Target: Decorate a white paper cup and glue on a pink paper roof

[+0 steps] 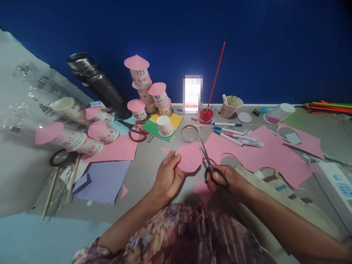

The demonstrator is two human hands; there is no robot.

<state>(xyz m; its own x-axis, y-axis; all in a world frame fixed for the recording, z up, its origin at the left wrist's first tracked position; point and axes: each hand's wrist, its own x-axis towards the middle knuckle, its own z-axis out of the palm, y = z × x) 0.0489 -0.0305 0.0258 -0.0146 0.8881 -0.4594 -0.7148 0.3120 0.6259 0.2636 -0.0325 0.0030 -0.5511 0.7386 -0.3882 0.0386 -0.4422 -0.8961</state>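
Observation:
My left hand [167, 176] pinches a round pink paper disc [189, 157] by its left edge, just above the grey table. My right hand [229, 180] is closed through the black handles of a pair of scissors [208, 161], whose blades point up and away at the disc's right edge. A large pink paper sheet [264, 154] with cut-out curves lies right behind the scissors. Pink scraps [202, 189] lie under my hands.
Paper-cup houses with pink cone roofs [143, 86] stand stacked at the back; more lie at the left [70, 137]. Red scissors [136, 132], a metal ring [189, 133], markers [233, 134], a glue pot with a red stick [206, 115], a dark flask [96, 80] and purple paper [103, 179] surround me.

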